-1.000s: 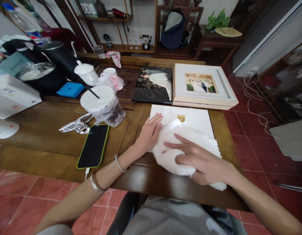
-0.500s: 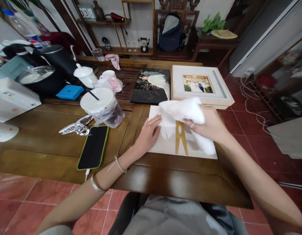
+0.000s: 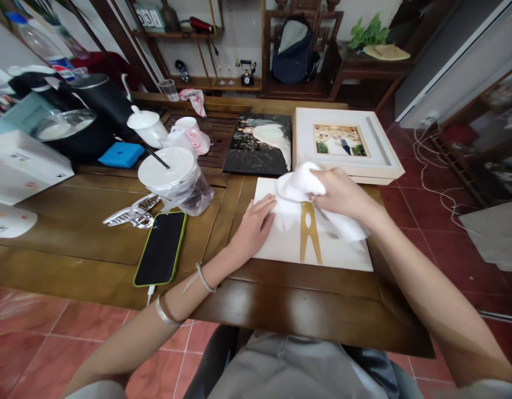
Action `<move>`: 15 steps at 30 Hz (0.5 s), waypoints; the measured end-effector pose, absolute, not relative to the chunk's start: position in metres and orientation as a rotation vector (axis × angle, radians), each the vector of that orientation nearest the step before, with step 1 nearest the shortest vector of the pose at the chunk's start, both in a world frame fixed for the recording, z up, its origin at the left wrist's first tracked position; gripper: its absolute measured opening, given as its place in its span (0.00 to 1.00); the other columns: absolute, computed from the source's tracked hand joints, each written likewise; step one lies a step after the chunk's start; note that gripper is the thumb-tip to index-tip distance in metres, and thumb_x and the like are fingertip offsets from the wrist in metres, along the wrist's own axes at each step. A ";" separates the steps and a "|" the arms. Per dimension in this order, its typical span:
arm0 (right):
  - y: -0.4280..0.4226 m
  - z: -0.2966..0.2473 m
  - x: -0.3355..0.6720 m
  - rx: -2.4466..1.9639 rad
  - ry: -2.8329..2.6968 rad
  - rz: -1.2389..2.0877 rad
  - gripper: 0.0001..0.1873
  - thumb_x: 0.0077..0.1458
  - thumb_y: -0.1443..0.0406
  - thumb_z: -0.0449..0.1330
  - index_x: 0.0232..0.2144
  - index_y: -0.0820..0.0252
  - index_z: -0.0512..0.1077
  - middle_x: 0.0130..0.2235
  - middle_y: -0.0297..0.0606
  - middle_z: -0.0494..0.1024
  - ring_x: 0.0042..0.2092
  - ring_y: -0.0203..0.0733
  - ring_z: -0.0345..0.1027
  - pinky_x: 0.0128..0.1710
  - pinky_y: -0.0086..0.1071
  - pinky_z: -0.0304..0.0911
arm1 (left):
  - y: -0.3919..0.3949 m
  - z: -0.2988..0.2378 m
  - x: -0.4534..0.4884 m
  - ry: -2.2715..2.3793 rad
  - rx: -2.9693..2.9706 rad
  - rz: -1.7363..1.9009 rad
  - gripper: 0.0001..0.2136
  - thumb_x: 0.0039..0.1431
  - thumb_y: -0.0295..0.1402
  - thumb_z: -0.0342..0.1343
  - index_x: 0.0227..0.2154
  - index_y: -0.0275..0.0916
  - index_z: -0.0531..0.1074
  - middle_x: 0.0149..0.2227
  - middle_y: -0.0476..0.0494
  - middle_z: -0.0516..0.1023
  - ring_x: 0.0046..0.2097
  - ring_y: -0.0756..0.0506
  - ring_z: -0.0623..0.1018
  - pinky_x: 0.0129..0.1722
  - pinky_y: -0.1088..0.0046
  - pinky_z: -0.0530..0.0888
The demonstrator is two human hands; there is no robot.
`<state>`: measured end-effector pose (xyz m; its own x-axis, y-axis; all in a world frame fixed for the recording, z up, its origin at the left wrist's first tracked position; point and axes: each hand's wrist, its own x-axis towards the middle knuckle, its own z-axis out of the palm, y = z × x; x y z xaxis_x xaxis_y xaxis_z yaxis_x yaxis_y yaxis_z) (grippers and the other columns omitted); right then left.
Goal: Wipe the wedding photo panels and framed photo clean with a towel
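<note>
The right hand (image 3: 343, 194) was clenched around a bunched white cloth (image 3: 295, 187), with a loose tail of it trailing under the wrist. The cloth was pressed onto the upper part of a white panel (image 3: 347, 256) that lay flat at the near edge of the table (image 3: 93, 233). Gathered into a wad like that, the cloth probably gave the hand a firm pad.

The panel carried a gold stand leg (image 3: 310, 238) folded flat down its middle. It was likely the back of a picture frame lying face down, though the view did not settle that. The cloth touched the top of the leg.

The left hand (image 3: 256, 224) lay open and flat, fingers together, on the panel's left edge. It grasped nothing. Its weight seemed meant to pin the panel so it would not slide under the other hand's pressure.

Just beyond the panel, side by side, lay a dark photo print (image 3: 262, 144) and a white-framed photo (image 3: 343, 144), both face up. To the left, apart from the panel, a phone in a green case (image 3: 161, 247) lay screen up. Near it were a clear hair claw (image 3: 133, 213) and a lidded drink cup in a plastic bag (image 3: 173, 174).
</note>
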<state>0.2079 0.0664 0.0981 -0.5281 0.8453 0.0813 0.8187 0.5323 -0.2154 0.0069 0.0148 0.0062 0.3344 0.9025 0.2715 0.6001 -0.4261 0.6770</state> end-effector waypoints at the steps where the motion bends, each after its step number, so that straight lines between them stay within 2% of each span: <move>1: 0.064 0.099 0.219 -1.460 -2.571 0.261 0.05 0.46 0.72 0.55 0.28 0.60 0.66 0.30 0.40 0.73 0.33 0.45 0.68 0.31 0.33 0.58 | 0.015 0.006 0.007 1.319 2.142 0.870 0.15 0.64 0.27 0.46 0.52 0.37 0.69 0.58 0.36 0.70 0.63 0.42 0.66 0.63 0.50 0.56; 5: 0.051 0.101 0.270 -1.586 -2.478 0.354 0.06 0.48 0.71 0.53 0.29 0.60 0.68 0.30 0.37 0.75 0.32 0.41 0.69 0.32 0.32 0.60 | 0.015 0.007 0.007 1.325 2.140 0.862 0.15 0.64 0.27 0.46 0.51 0.36 0.69 0.58 0.36 0.70 0.63 0.42 0.65 0.64 0.50 0.56; 8: 0.042 0.099 0.306 -1.661 -2.411 0.339 0.04 0.46 0.71 0.55 0.25 0.57 0.68 0.27 0.33 0.75 0.31 0.41 0.70 0.29 0.31 0.60 | 0.014 0.007 0.007 1.322 2.143 0.868 0.15 0.64 0.26 0.46 0.51 0.36 0.69 0.58 0.36 0.70 0.63 0.43 0.65 0.64 0.50 0.56; 11: 0.030 0.102 0.332 -1.717 -2.365 0.277 0.06 0.42 0.71 0.57 0.20 0.55 0.65 0.21 0.30 0.72 0.26 0.41 0.69 0.25 0.31 0.58 | 0.014 0.006 0.008 1.326 2.155 0.867 0.15 0.64 0.26 0.46 0.51 0.37 0.69 0.58 0.36 0.70 0.63 0.43 0.65 0.64 0.50 0.56; 15: 0.007 0.108 0.339 -1.741 -2.251 0.078 0.06 0.40 0.67 0.59 0.20 0.54 0.63 0.18 0.31 0.68 0.21 0.40 0.64 0.24 0.35 0.57 | 0.014 0.006 0.008 1.330 2.158 0.871 0.15 0.64 0.27 0.45 0.51 0.37 0.69 0.58 0.36 0.70 0.63 0.43 0.65 0.63 0.49 0.56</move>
<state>0.3389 0.0068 0.1079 -0.2245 0.9544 0.1968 0.9384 0.2662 -0.2204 0.0079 0.0143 0.0061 0.3333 0.9018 0.2749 0.6124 -0.4288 0.6642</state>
